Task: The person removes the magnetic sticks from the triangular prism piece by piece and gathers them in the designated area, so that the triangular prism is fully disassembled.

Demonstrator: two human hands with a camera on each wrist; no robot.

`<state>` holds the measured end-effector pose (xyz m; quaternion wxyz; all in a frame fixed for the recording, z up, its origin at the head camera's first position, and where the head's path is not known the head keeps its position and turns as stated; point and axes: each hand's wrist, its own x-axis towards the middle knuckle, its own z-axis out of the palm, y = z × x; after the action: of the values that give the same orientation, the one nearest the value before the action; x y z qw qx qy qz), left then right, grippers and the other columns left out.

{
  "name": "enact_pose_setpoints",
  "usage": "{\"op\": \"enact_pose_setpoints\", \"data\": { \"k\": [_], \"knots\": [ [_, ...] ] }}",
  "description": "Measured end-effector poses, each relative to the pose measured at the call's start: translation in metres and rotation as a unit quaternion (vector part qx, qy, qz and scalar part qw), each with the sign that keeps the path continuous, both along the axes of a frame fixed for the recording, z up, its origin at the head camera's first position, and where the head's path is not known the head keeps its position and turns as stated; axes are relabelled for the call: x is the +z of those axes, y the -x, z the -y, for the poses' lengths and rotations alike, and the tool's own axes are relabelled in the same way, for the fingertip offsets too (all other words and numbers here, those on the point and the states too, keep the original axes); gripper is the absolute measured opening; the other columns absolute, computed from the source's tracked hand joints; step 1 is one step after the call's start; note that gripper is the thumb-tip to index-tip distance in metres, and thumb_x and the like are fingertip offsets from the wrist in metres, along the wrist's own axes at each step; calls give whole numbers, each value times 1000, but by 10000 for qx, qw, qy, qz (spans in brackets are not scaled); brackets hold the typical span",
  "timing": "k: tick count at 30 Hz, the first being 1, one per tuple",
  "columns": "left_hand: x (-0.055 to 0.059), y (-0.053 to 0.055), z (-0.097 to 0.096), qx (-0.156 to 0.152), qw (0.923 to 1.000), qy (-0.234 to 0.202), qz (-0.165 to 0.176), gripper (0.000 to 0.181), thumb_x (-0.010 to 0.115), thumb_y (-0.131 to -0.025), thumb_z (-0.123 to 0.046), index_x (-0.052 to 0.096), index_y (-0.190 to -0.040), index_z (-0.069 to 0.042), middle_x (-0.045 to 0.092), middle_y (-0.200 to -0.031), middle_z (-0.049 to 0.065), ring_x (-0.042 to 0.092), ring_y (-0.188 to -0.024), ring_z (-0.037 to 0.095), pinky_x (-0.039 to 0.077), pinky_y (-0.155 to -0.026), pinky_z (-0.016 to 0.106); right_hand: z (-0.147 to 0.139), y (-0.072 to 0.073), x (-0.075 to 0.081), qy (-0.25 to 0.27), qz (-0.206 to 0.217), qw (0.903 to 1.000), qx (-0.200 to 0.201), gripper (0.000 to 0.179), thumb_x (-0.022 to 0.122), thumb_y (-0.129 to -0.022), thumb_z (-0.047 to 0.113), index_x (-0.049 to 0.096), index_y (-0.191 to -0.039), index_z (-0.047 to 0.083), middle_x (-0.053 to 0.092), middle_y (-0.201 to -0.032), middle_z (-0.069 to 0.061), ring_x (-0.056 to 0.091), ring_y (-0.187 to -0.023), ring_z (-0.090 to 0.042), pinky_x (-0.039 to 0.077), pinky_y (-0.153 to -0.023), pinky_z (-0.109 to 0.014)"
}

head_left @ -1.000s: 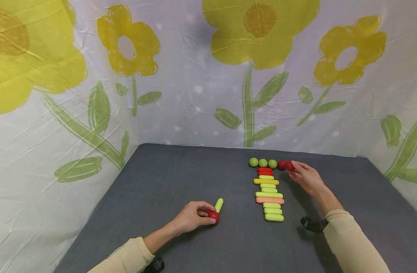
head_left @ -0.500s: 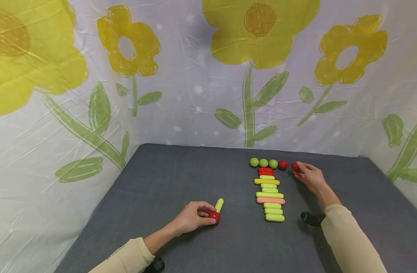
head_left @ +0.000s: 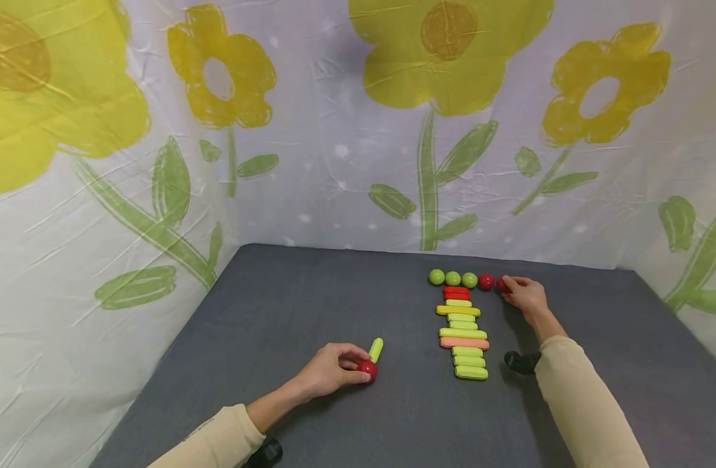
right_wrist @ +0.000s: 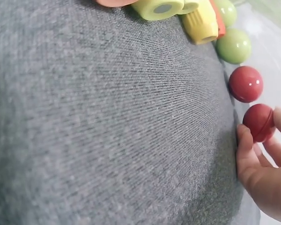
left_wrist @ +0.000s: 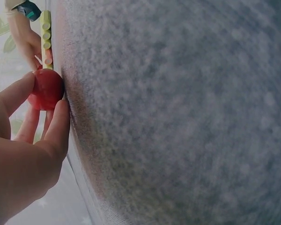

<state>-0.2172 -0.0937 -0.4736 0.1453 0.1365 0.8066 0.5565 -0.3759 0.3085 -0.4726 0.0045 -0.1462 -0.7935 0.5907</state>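
Observation:
My left hand [head_left: 331, 372] pinches a red ball [head_left: 367, 371] at the table surface, thumb on one side and fingers on the other. Just behind that ball lies a short yellow-green stick [head_left: 377, 350]. Far right, my right hand [head_left: 527, 296] holds another red ball [right_wrist: 259, 122] between thumb and fingers, partly hidden by them in the head view. Close to its left sits a third red ball [head_left: 486, 281], with a small gap between the two. Several green balls [head_left: 453, 279] continue that row to the left.
Below the row, a column of sticks runs toward me: red sticks [head_left: 456, 290], a longer yellow stick [head_left: 458, 311], a salmon stick [head_left: 464, 343] and several yellow-green sticks [head_left: 469, 373]. The dark grey table [head_left: 311, 292] ends at a flower-printed cloth [head_left: 334, 162] behind.
The right hand first drew its red ball rightward, away from the neighbouring red ball, then brought it back left, nearer to it. The left hand and its ball stay put.

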Motion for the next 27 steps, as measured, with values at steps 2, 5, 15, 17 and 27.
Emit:
{"op": "enact_pose_setpoints", "data": {
  "k": [2,5,15,17,27],
  "knots": [
    [1,-1,0,4,10000,-19,17,31,79,-79,-9,67,-106,-1,66,-97,4,64,-87,16,54,-75,29,1,1,0,-215,32,9998,-28,56,47,-101,28,37,-139,-11,44,-132,-29,53,-65,5,50,-64,-15],
    [2,-2,-1,9,10000,-34,34,31,79,-79,-8,67,-106,-1,66,-97,4,64,-87,16,54,-75,29,3,1,2,-380,57,9993,-41,54,47,-101,28,39,-137,-11,45,-131,-29,52,-64,5,50,-64,-15],
    [1,0,0,18,10000,36,67,30,79,-79,-8,67,-106,-2,67,-97,4,64,-87,16,54,-76,31,4,2,2,-408,-62,9991,6,53,51,-100,27,41,-137,-9,48,-129,-28,54,-65,4,51,-66,-16],
    [1,0,0,18,10000,64,70,30,79,-79,-8,67,-106,-2,66,-97,4,64,-87,16,54,-77,31,4,2,2,-388,-71,9992,3,53,50,-100,27,40,-138,-9,48,-130,-27,54,-66,4,50,-66,-15],
    [2,-2,1,15,10000,59,47,31,79,-79,-8,67,-107,-2,66,-97,4,64,-87,16,54,-77,32,2,2,-4,-88,-213,9995,-236,55,42,-102,28,34,-141,-10,44,-131,-29,53,-63,5,50,-64,-14]
  ]
}}
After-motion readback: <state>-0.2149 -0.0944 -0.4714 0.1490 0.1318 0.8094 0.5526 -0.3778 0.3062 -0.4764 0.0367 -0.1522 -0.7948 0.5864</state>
